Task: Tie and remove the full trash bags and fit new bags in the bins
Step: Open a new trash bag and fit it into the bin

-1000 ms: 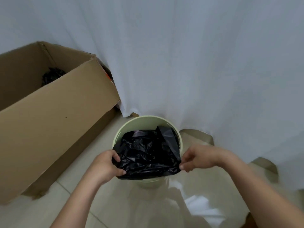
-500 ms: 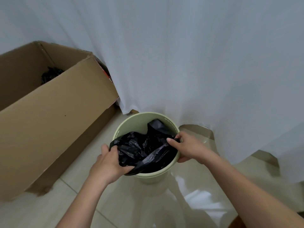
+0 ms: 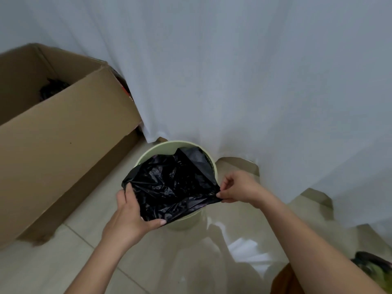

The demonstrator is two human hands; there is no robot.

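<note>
A black bin liner (image 3: 171, 183) is held spread across the mouth of a pale green round bin (image 3: 148, 152), its body sagging down inside while the near hem is drawn out over the near rim. The hem is gripped at two opposite points — evidently so that the opening can be stretched wide enough to be folded over the rim. On the bin's left side the left hand (image 3: 129, 217) holds the hem, thumb laid along the plastic's outer face below the rim and fingers tucked behind the edge. On the bin's right side the right hand (image 3: 237, 188) pinches a corner of the hem between thumb and fingertips, the remaining fingers curled. The far rim of the bin is bare; the liner is judged not yet seated there.

No contents are seen in the bin apart from the crumpled liner; its bottom is hidden.

To the left of the bin stands a large open cardboard box (image 3: 63, 145), in which a dark crumpled mass (image 3: 53, 91) — possibly a bag — is partly visible. Behind the bin hangs a white curtain (image 3: 233, 81), its hem touching the glossy tiled floor (image 3: 80, 240). Well to the right of the bin, at the frame's corner, an indistinct dark-and-green object (image 3: 375, 265) is noted; it cannot be identified.
</note>
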